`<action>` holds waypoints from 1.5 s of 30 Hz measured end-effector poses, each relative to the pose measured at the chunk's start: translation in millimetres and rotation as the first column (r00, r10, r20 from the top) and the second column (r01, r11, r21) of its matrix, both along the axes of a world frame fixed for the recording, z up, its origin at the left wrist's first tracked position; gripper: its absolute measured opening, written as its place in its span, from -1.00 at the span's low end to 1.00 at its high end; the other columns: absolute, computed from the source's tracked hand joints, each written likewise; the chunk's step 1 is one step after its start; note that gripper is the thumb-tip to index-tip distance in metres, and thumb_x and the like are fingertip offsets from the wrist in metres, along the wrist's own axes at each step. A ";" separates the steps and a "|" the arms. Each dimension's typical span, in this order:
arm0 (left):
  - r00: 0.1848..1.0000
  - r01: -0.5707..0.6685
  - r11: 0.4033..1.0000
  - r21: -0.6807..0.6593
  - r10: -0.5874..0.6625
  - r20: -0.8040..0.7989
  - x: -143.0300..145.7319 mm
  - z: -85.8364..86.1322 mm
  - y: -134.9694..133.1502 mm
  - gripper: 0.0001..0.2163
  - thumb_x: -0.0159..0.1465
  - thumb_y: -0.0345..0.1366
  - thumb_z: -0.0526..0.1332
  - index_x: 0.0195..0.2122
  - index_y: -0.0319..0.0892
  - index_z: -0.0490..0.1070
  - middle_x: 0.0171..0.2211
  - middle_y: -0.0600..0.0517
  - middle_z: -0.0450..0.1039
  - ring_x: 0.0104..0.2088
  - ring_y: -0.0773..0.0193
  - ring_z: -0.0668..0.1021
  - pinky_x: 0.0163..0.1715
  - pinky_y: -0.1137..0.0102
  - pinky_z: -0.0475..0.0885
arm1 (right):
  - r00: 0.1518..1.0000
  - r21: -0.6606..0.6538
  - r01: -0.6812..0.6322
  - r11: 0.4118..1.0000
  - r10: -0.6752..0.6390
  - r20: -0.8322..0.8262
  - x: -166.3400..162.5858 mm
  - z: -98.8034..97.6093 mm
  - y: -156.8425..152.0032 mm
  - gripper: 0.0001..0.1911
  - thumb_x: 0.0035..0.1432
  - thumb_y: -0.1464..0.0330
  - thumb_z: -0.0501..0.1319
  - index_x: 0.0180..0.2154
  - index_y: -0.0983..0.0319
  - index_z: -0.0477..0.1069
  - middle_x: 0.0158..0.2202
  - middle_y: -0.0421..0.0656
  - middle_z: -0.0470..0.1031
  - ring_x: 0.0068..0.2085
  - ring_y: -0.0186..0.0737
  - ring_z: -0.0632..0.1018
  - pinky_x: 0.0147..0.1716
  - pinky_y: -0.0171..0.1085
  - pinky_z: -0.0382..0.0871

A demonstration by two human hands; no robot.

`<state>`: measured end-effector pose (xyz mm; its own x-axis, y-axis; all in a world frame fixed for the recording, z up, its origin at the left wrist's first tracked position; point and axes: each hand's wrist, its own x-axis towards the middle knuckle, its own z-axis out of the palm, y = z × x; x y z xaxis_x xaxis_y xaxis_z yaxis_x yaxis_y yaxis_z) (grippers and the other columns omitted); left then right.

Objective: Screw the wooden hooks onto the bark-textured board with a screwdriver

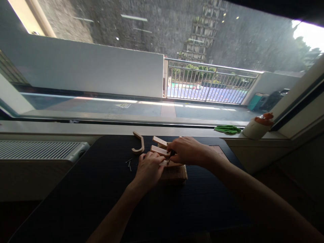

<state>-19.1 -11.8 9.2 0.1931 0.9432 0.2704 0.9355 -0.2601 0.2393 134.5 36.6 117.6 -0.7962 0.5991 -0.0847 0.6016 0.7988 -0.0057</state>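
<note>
My left hand is closed on a pale wooden piece of a small slatted wooden assembly. My right hand pinches a small dark tool, its thin end pointing down at the wood by my left fingertips; its exact kind is mostly hidden. Two light wooden slats stick out to the left beyond my hands. Beneath the assembly sits a brown block. A hook-shaped wooden piece lies to the left, with several screws near my left hand.
The black table stands against the windowsill. A phone lies behind my right forearm. On the sill are a green cloth and a pale bottle with an orange top. A white radiator is at the left.
</note>
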 end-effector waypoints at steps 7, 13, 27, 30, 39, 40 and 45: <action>1.000 0.008 1.000 0.024 -0.008 -0.011 -0.1 -0.5 0.2 -0.83 0.17 -0.33 0.07 -0.30 -0.05 0.44 -0.27 0.00 0.43 -0.14 0.12 0.36 -0.08 0.19 0.10 | 0.999 0.063 0.010 0.998 -0.014 0.050 -2.1 0.2 -0.6 -0.84 0.05 0.43 0.11 -0.30 0.21 0.43 -0.35 -0.15 0.51 -0.37 -0.22 0.49 -0.48 -0.33 0.18; 1.000 0.005 1.000 0.021 -0.004 -0.012 1.0 0.1 0.9 -0.81 0.17 -0.34 0.07 -0.27 -0.05 0.44 -0.27 0.00 0.43 -0.13 0.11 0.36 -0.05 0.17 0.08 | 0.997 0.060 0.050 0.997 -0.054 0.059 -6.5 0.0 -0.1 -0.78 0.12 0.27 0.08 -0.33 0.25 0.43 -0.41 -0.11 0.50 -0.42 -0.22 0.48 -0.48 -0.32 0.20; 1.000 -0.012 1.000 -0.008 0.012 -0.007 2.6 3.5 -2.1 -0.82 0.19 -0.31 0.06 -0.28 -0.07 0.44 -0.26 -0.02 0.44 -0.12 0.11 0.37 -0.02 0.15 0.08 | 0.998 0.031 0.019 0.999 -0.021 0.066 0.4 0.2 -0.9 -0.82 0.14 0.32 0.06 -0.23 0.17 0.38 -0.35 -0.16 0.50 -0.38 -0.24 0.48 -0.46 -0.33 0.18; 1.000 -0.008 1.000 0.002 0.008 -0.010 2.6 2.7 -1.9 -0.83 0.18 -0.32 0.07 -0.29 -0.06 0.44 -0.27 0.00 0.44 -0.12 0.11 0.37 -0.02 0.15 0.08 | 0.998 0.054 0.027 0.998 -0.030 0.063 -2.5 -0.9 -0.1 -0.80 0.16 0.30 0.05 -0.25 0.21 0.39 -0.35 -0.12 0.50 -0.36 -0.22 0.49 -0.44 -0.32 0.20; 1.000 -0.002 1.000 0.012 0.002 -0.018 1.9 1.7 -3.1 -0.81 0.16 -0.35 0.08 -0.25 -0.04 0.43 -0.27 0.00 0.43 -0.12 0.12 0.37 -0.01 0.14 0.07 | 0.995 0.081 0.082 0.993 -0.087 0.056 -8.7 -4.7 -2.0 -0.69 0.19 0.23 -0.03 -0.27 0.26 0.40 -0.41 -0.06 0.50 -0.36 -0.15 0.51 -0.42 -0.28 0.23; 1.000 -0.003 1.000 0.008 0.003 -0.016 1.9 1.9 -3.4 -0.82 0.16 -0.35 0.08 -0.26 -0.05 0.44 -0.28 0.00 0.43 -0.12 0.12 0.37 -0.01 0.14 0.07 | 0.995 0.070 0.076 0.995 -0.080 0.060 -7.8 -3.9 -2.4 -0.70 0.18 0.22 -0.01 -0.25 0.25 0.39 -0.40 -0.07 0.50 -0.36 -0.16 0.51 -0.43 -0.28 0.23; 1.000 -0.006 1.000 0.010 0.006 -0.009 1.5 1.8 -3.7 -0.83 0.20 -0.30 0.06 -0.31 -0.07 0.44 -0.28 -0.01 0.43 -0.13 0.12 0.37 0.00 0.13 0.05 | 0.998 -0.014 0.030 0.999 -0.029 0.059 1.3 2.1 -3.3 -0.72 0.05 0.35 0.12 -0.14 0.14 0.36 -0.35 -0.17 0.51 -0.37 -0.23 0.49 -0.46 -0.32 0.17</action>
